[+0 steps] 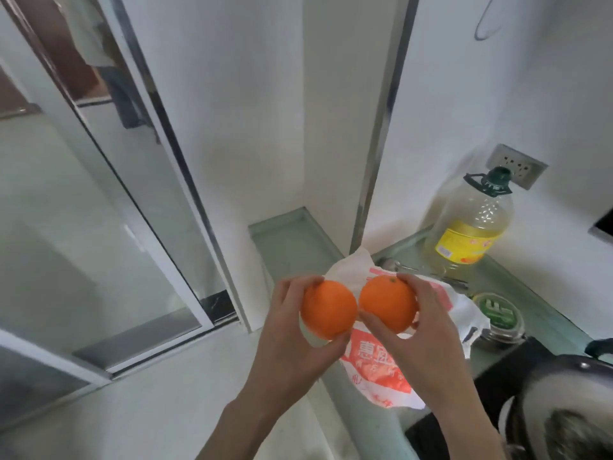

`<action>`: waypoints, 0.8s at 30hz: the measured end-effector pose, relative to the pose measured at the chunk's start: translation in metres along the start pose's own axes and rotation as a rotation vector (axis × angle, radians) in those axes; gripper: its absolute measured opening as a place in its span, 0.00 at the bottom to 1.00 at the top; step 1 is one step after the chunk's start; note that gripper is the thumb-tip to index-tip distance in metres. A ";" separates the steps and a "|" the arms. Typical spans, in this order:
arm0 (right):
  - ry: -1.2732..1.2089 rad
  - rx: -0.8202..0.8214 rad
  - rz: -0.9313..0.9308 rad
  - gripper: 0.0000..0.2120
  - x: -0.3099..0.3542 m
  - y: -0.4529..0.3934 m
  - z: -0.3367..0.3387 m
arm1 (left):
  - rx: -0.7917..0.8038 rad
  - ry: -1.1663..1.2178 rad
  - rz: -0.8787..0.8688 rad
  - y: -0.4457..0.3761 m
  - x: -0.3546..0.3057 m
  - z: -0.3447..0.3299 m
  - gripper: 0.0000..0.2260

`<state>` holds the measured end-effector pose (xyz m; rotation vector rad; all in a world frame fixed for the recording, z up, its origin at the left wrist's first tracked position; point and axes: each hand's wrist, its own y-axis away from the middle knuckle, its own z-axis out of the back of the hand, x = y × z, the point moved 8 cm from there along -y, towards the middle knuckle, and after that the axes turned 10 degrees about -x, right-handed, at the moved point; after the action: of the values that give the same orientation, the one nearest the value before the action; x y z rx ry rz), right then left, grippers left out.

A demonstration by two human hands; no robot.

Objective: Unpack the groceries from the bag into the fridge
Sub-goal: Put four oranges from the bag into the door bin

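Left hand (292,333) is curling around the left orange (328,308), fingers wrapping the far side at about 9 o'clock, thumb pressing under it at 6 o'clock; something pale is peeking out under the fruit against the palm, cannot tell what. Right hand (428,330) is gripping the right orange (388,303), fingertips hooking over the top at 12 o'clock near the stem end, thumb tucking under at 7 o'clock. Both grips are half-closed, cupping, not tight fists. The two oranges are sitting side by side, nearly touching, in mid-air above the counter edge.

Directly behind and below the hands, the plastic bag (381,376) is lying crumpled on the glass counter (547,313), white with red-orange print, spreading from 12 o'clock of the oranges down to 5 o'clock of the right hand.

Further out at 2 o'clock, the oil bottle (471,227) is standing upright on the counter, yellow label, dark green cap, near the wall socket (517,166). At 3 o'clock of the right hand, a green-lidded tub (499,310) is sitting just beside the bag. At 5 o'clock, a dark pan (564,400) is showing at the frame corner. At 9 to 11 o'clock, a sliding glass door (109,200) with a metal frame is filling the left side.
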<state>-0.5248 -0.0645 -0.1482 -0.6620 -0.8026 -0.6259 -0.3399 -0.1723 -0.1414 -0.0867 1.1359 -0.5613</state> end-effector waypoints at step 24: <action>-0.339 0.597 0.482 0.41 0.255 0.307 -0.076 | -0.760 -0.118 0.316 0.361 -0.026 0.351 0.34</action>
<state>-0.1336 0.0109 -0.0720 -0.3848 -1.0379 0.1771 0.0967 0.0753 -0.0911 -0.5765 1.1665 0.1763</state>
